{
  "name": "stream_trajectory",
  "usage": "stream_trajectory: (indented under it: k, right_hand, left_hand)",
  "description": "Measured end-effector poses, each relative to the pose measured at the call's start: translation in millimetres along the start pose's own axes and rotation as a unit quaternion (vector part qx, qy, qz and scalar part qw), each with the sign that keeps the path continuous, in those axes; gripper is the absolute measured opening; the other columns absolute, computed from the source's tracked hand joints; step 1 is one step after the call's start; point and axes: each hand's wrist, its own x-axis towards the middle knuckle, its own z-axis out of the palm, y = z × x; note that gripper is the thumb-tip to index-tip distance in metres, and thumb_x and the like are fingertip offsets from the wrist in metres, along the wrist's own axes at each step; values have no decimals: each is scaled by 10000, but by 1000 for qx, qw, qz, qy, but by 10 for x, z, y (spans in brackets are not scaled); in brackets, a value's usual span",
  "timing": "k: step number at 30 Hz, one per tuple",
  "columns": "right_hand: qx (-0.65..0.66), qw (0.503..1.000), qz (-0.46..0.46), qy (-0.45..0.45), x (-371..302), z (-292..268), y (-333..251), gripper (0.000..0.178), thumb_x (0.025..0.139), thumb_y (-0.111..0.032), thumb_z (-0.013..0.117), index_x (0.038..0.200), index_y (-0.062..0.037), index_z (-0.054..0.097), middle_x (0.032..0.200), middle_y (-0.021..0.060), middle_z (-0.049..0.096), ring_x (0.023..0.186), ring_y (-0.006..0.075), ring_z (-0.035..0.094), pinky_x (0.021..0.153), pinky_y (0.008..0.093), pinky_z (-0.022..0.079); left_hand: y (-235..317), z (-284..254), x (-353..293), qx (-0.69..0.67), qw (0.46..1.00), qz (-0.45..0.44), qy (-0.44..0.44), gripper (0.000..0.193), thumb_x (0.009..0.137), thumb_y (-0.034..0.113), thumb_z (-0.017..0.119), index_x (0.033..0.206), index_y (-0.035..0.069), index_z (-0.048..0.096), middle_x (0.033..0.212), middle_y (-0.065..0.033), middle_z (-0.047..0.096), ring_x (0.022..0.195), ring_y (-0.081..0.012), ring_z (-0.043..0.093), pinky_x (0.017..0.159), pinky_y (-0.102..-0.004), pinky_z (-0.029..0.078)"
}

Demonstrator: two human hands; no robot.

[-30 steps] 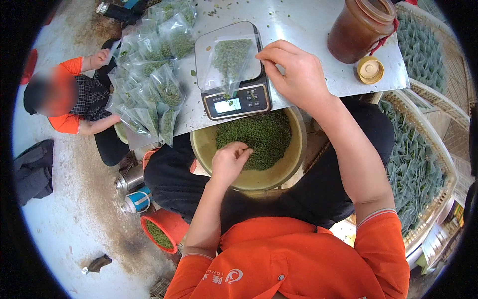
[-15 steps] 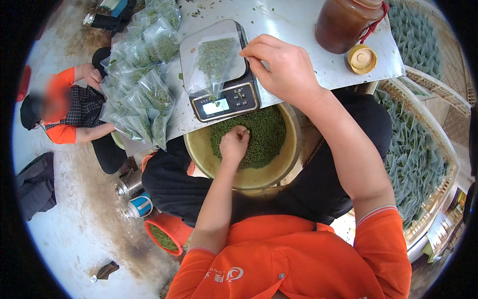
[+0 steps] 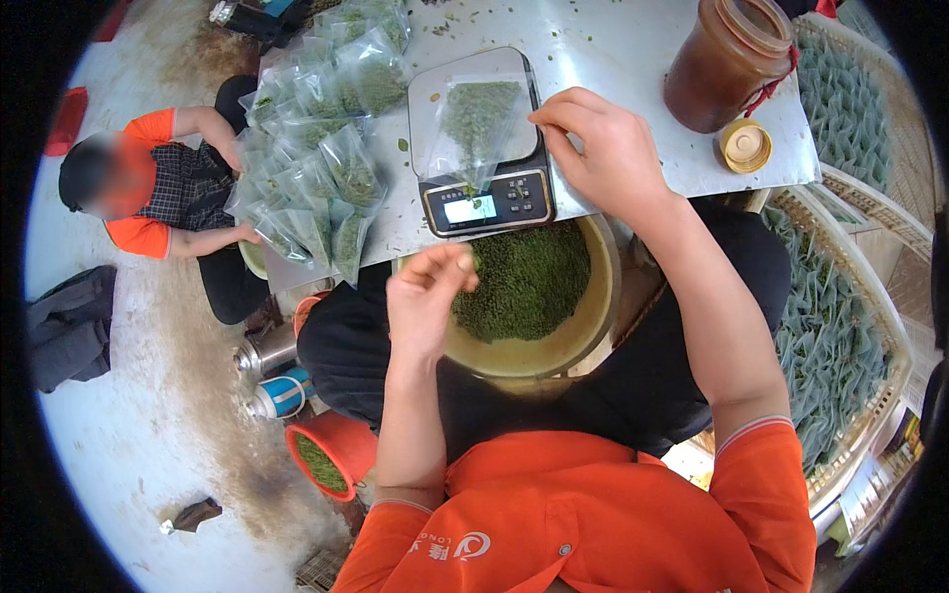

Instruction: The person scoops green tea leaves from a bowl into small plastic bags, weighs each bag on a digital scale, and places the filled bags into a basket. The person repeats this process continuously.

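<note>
A clear plastic bag of green tea leaves point(image 3: 477, 127) lies on a small digital scale point(image 3: 482, 148) on the white table point(image 3: 633, 40). My right hand point(image 3: 603, 148) holds the bag's right edge with pinched fingers. My left hand point(image 3: 425, 296) is lifted above the rim of a yellow-green bowl point(image 3: 583, 336) full of green tea leaves point(image 3: 529, 282), its fingertips pinched on a few leaves just below the scale. The bowl rests in my lap against the table's front edge.
Several filled clear bags point(image 3: 316, 158) are piled on the table's left end. A brown jar point(image 3: 727, 64) and its yellow lid point(image 3: 744, 145) stand at the right. A basket of stacked bags point(image 3: 840, 326) is at my right. Another person in orange point(image 3: 138, 193) sits at left; an orange bucket point(image 3: 331, 455) is on the floor.
My left hand dipped into the bowl of leaves, then rose out of it toward the scale with a pinch of leaves. My right hand stayed on the bag.
</note>
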Motion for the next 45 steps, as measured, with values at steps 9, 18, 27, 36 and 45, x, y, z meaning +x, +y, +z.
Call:
stream_trajectory:
  k: [9,18,27,36,45]
  right_hand:
    - [8,1000,-2,-4,4,-18,0,116,893,-70,662,963,-76,754,965,46,721,812,297,709,705,398,585]
    - [3,1000,-11,5,-1,-25,-19,95,895,-73,668,939,-63,752,945,45,721,787,289,712,682,385,584]
    - [-4,1000,-13,0,5,3,-12,104,898,-80,665,948,-67,756,946,49,721,788,293,712,684,389,586]
    - [2,1000,-11,-2,-6,16,-6,114,885,-67,671,957,-77,759,959,46,728,793,295,713,699,391,585]
    - [-13,1000,1,-12,-19,14,19,127,880,-69,680,977,-87,760,974,31,727,799,278,716,702,373,584]
  left_hand:
    - [219,327,171,137,961,187,152,208,958,36,746,1156,-27,747,988,-71,759,832,-113,699,785,-242,557]
    - [-235,120,-71,218,959,153,100,186,960,28,741,1139,-21,754,953,-42,759,812,-87,695,749,-216,553]
    - [-90,258,117,266,937,223,29,308,934,-23,725,1235,39,740,1320,-113,648,919,-107,699,809,-239,562]
    - [101,342,299,344,895,283,35,418,956,-24,685,1369,32,646,1283,-138,667,855,-125,690,784,-266,562]
    - [402,474,316,460,836,296,41,391,959,18,686,1349,29,654,1342,-201,661,864,-205,701,746,-301,567]
